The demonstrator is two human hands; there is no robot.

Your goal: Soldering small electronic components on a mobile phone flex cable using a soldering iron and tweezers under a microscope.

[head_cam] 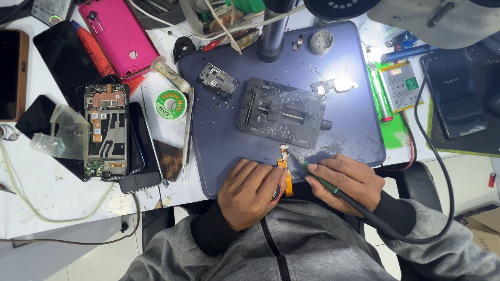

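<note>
The orange ribbon cable (284,165) lies on the blue mat (354,130), pinned by the left hand (250,192) with fingers curled on it. The right hand (346,182) grips a soldering iron (319,179), its tip at the cable's upper end; soldering looks underway, and the opened phone (107,130) waits aside unassembled.

Bright overhead light, sharp, mild glare

- Left hand (249,192): palm down, fingers curled inward and pinched closed, wrist bent toward the middle.
- Right hand (345,182): fingers closed in a pen-like grip, pointing left.
- Both forearms angle inward in grey sleeves with black cuffs.
</note>
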